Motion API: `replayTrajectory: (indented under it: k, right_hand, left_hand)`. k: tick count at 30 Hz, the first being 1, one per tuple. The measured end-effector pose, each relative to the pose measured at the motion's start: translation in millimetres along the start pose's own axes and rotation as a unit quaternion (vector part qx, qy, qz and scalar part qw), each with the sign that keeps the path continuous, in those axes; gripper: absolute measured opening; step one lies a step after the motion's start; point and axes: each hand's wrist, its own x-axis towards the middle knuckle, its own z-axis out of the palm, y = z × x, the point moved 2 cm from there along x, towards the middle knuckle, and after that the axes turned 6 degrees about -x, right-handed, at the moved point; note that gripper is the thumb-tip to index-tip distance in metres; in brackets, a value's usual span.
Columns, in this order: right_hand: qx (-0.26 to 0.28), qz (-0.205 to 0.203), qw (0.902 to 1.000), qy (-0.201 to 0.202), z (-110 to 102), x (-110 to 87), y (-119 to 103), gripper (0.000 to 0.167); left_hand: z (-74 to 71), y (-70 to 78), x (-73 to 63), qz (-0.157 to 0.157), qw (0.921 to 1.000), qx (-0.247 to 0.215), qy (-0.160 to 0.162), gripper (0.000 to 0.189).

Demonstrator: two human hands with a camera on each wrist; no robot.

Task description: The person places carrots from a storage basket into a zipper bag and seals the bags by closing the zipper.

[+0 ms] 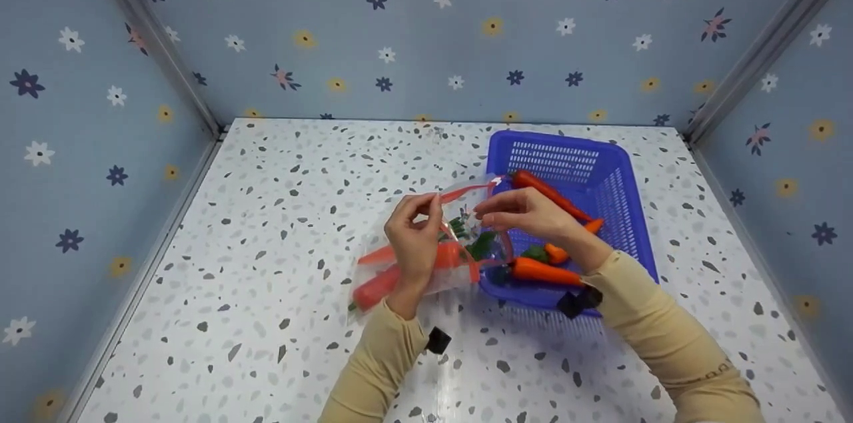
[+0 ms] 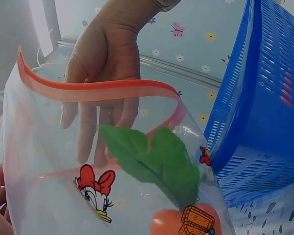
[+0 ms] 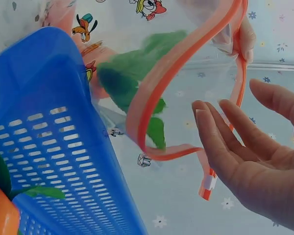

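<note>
Left fingers (image 1: pixel 434 211) apparently pinch the wavy orange rim (image 3: pixel 149 100) of a clear bag (image 2: pixel 122 196); right fingers (image 3: pixel 214 141) curve, relaxed.

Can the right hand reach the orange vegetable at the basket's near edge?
Likely yes. The right hand looks open and holds nothing; the orange vegetable shows mostly uncovered in the basket, though the right sleeve hides one end.
</note>
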Motion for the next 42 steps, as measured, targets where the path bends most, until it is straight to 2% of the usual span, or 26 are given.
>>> replayTrajectory:
  k: [7,12,20,30,35,42]
  right_hand:
    - [0.007,-0.005,0.9996,0.027,-6,-7.3,23,0.037]
    - [0.032,-0.008,0.9986,0.041,-8,-19.2,30,0.034]
    - [0.035,0.009,0.9974,0.062,-9,-38.4,52,0.037]
    - [0.038,0.013,0.9979,0.051,-5,-51.0,94,0.039]
    - [0.012,0.009,0.9994,0.030,-2,-54.4,102,0.036]
    - [-0.002,-0.018,0.9998,-0.003,-1,-54.5,111,0.039]
  left_hand:
    - [2.4,25.3,4.1,-0.006,1.0000,0.008,-0.001,0.004]
    - [2.8,28.4,3.9,-0.007,0.9999,0.013,-0.002,0.004]
    - [3.5,28.4,4.0,-0.002,0.9999,0.010,0.000,0.004]
    - [3.8,27.4,3.9,0.002,1.0000,0.000,0.000,0.004]
    - [3.2,25.7,3.1,0.008,0.9999,-0.009,-0.004,0.005]
    - [0.7,3.0,-1.1,0.005,0.9999,-0.009,-0.003,0.005]
